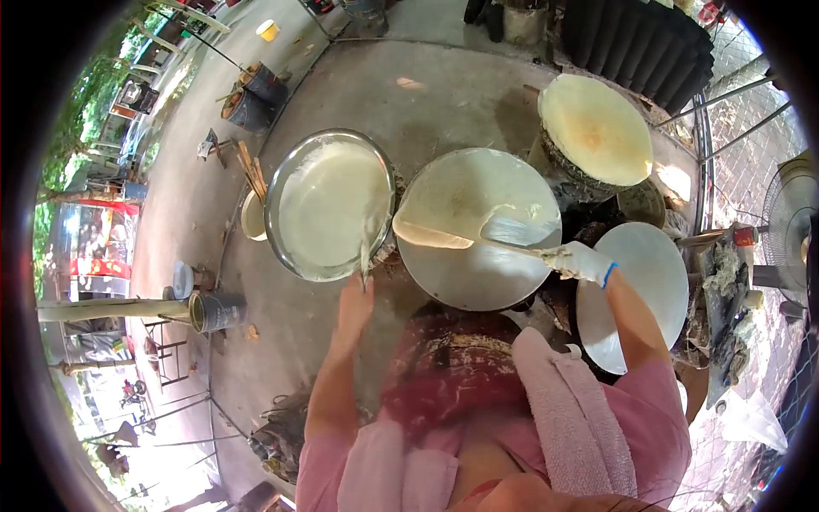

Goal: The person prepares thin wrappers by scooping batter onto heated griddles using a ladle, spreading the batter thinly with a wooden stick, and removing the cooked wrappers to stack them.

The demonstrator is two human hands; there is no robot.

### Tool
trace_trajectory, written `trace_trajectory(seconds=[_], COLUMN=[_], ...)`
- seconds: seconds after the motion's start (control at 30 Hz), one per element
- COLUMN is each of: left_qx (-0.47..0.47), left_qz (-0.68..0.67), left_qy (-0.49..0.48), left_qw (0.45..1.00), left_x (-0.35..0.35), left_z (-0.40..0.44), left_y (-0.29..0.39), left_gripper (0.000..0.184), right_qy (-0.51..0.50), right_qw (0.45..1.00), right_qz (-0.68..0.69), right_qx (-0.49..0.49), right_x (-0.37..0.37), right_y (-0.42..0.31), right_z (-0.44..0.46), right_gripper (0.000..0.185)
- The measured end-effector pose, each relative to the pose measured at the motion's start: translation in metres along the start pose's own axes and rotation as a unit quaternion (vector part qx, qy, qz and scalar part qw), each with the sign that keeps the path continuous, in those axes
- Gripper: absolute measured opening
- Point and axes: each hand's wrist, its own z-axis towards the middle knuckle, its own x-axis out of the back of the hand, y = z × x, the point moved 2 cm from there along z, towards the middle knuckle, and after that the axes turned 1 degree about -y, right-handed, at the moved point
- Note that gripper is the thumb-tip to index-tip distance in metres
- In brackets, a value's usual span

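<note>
My left hand (354,300) is closed round the handle of a batter-coated ladle (366,247). The ladle hangs at the near right side of a wide metal bowl (271,189) holding pale, creamy batter (328,205). In a white glove with a blue cuff, my right hand (584,263) grips a wooden spreader (437,238). Its long blade lies over a round griddle (486,294) in front of me. A thin layer of batter (461,183) covers the griddle's far and left part; shiny metal shows at the right.
A pale round crepe (593,128) covers another griddle at the far right. A third round griddle (653,273) sits under my right forearm. Dark buckets (264,85) stand on the concrete floor at the left. A fan (789,226) and wire fence (742,111) border the right.
</note>
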Motion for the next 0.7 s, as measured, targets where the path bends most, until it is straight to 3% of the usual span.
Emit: trace_trajectory(seconds=[0.03, 0.13, 0.2, 0.3, 0.4, 0.43, 0.47, 0.53, 0.6, 0.63, 0.67, 0.7], left_qx=[-0.048, -0.079, -0.093, -0.114, -0.101, -0.092, -0.172, -0.239, -0.202, -0.181, -0.160, -0.218], left_qz=[0.015, 0.101, 0.150, 0.206, 0.236, 0.245, 0.249, 0.257, 0.214, 0.166, 0.119, 0.088], left_qy=[0.014, -0.028, -0.050, -0.096, -0.160, -0.184, -0.183, -0.217, -0.280, -0.308, -0.336, -0.308], left_qw=[0.999, 0.991, 0.983, 0.967, 0.953, 0.947, 0.935, 0.911, 0.914, 0.919, 0.921, 0.922], left_x=[-0.002, -0.010, -0.011, -0.002, 0.021, 0.028, 0.008, -0.012, -0.016, -0.016, -0.011, 0.002], left_z=[0.009, 0.031, 0.033, 0.017, -0.024, -0.040, -0.053, -0.075, -0.085, -0.081, -0.074, -0.065], left_y=[0.003, 0.016, 0.019, 0.009, 0.018, 0.017, -0.022, -0.056, -0.036, -0.032, -0.032, -0.029], left_gripper=[0.030, 0.029, 0.028, 0.027, 0.027, 0.027, 0.026, 0.025, 0.025, 0.025, 0.024, 0.023], right_qy=[0.043, 0.147, 0.109, 0.002, 0.010, 0.007, 0.024, 0.079, 0.092, 0.125, 0.057, 0.056], right_qw=[0.998, 0.981, 0.987, 0.999, 0.998, 0.999, 0.996, 0.993, 0.971, 0.927, 0.905, 0.891], right_qz=[-0.022, -0.009, -0.035, 0.020, -0.061, -0.033, -0.022, 0.044, 0.219, 0.350, 0.418, 0.440], right_qx=[0.028, 0.125, 0.117, 0.032, -0.014, -0.037, -0.078, -0.072, 0.017, 0.055, 0.046, 0.092], right_x=[0.008, 0.018, 0.015, -0.017, -0.031, -0.043, -0.047, -0.077, -0.127, -0.159, -0.184, -0.210], right_y=[0.003, -0.003, -0.007, -0.003, 0.022, 0.017, 0.039, 0.045, 0.061, 0.077, 0.088, 0.094], right_z=[-0.003, 0.005, 0.028, 0.034, 0.009, -0.013, -0.017, -0.061, -0.091, -0.080, -0.074, -0.051], right_gripper=[0.041, 0.040, 0.039, 0.034, 0.027, 0.022, 0.026, 0.032, 0.044, 0.050, 0.049, 0.045])
